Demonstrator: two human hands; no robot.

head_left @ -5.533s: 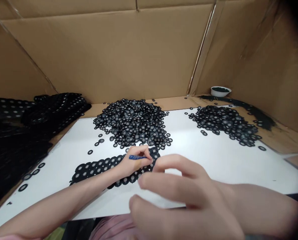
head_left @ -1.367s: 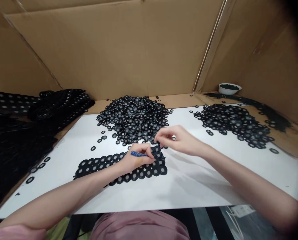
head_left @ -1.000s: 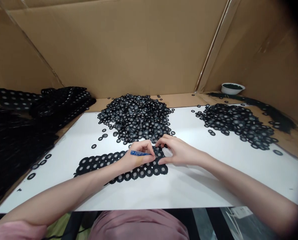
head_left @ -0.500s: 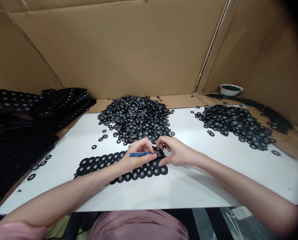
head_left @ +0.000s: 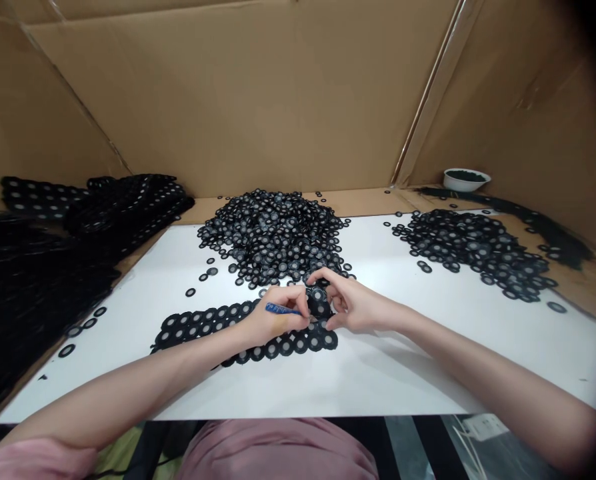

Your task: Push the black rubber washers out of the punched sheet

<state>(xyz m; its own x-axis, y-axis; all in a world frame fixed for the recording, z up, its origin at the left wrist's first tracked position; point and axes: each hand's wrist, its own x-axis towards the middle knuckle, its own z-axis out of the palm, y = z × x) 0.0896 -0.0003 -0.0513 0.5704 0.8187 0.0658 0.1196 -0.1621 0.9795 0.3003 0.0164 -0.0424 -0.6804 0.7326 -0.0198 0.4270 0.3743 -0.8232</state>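
Observation:
My left hand (head_left: 281,312) is closed on a slim blue-handled tool (head_left: 278,308), pinched between thumb and fingers. Its thin tip points right, at the right end of a strip of joined black rings with pale grey centres (head_left: 193,327). My right hand (head_left: 351,303) curls round that end, index finger at the far edge and thumb on the near side, with a few rings framed between them. The strip lies flat on the white board, partly hidden under my left hand and forearm. Whether the tip has gone into a ring, I cannot tell.
A big heap of loose rings (head_left: 278,233) lies behind my hands, a smaller heap (head_left: 473,247) at right. Black ring-patterned material (head_left: 128,200) is piled at left. A white bowl (head_left: 465,180) stands back right beside dark strands (head_left: 543,227). Cardboard walls (head_left: 278,100) surround the board.
The blue tool has tilted, its tip now lower and nearer me. My right index finger has stretched farther left along the rings' far edge, showing more rings between my hands.

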